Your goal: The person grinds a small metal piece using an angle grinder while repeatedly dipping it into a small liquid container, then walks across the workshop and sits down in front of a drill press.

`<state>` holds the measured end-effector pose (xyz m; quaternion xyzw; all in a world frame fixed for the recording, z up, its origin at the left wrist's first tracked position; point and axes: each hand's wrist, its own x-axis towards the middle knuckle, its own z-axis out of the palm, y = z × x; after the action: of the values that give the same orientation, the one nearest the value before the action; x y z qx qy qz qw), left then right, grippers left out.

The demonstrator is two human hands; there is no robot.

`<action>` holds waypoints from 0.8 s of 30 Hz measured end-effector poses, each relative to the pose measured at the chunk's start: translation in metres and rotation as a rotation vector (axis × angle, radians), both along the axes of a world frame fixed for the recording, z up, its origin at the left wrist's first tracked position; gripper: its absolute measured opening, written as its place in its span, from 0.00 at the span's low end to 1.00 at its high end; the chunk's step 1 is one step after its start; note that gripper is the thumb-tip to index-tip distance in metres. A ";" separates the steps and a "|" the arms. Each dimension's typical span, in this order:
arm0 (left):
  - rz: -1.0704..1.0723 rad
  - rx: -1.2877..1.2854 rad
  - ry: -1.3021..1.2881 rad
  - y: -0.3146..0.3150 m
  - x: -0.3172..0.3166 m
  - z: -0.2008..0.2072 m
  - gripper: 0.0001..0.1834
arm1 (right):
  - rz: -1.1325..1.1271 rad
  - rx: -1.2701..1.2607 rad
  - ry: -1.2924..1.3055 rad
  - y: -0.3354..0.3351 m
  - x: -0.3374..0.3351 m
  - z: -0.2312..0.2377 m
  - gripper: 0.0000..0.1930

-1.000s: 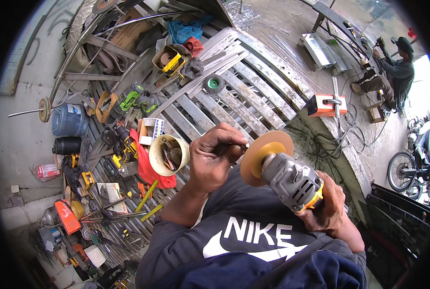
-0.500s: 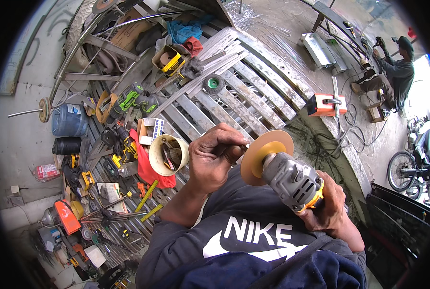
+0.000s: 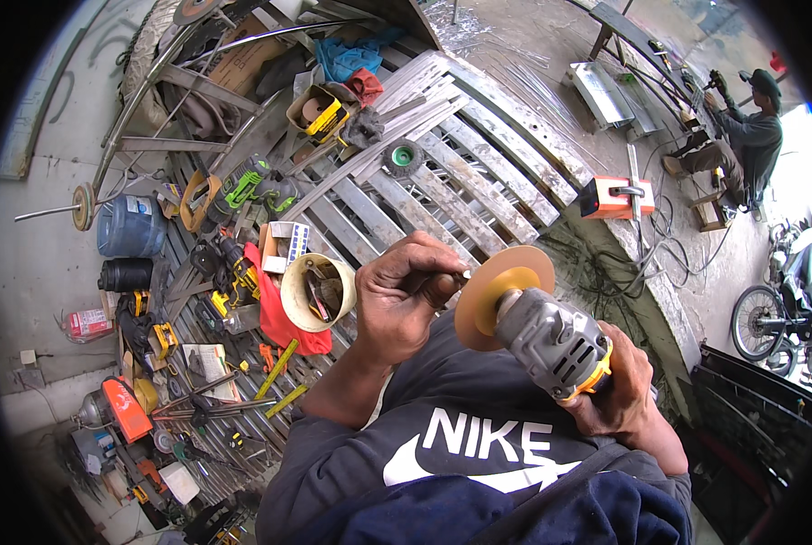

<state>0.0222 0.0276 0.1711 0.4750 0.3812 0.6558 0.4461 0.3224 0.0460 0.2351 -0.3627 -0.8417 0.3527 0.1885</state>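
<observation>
Right now the left hand (image 3: 404, 292) pinches a small metal piece just left of the orange-yellow round disc (image 3: 499, 291); right hand (image 3: 619, 392) fingers wrap the grey angle grinder (image 3: 551, 341) body

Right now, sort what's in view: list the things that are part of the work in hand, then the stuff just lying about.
In hand:
- left hand, pinching a small tool at the disc's centre
- right hand, gripping the grinder
- grinder
- orange disc on its head

Lying about:
- cream tub of bits
- red cloth
- green drill
- blue water jug
- orange machine
</observation>
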 end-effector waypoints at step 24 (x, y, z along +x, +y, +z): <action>0.090 -0.064 -0.073 -0.002 0.005 -0.003 0.09 | -0.018 -0.028 0.008 -0.002 -0.006 0.000 0.41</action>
<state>0.0268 0.0252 0.1680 0.4189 0.4065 0.6794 0.4447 0.3169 0.0437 0.2354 -0.3716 -0.8327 0.3641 0.1898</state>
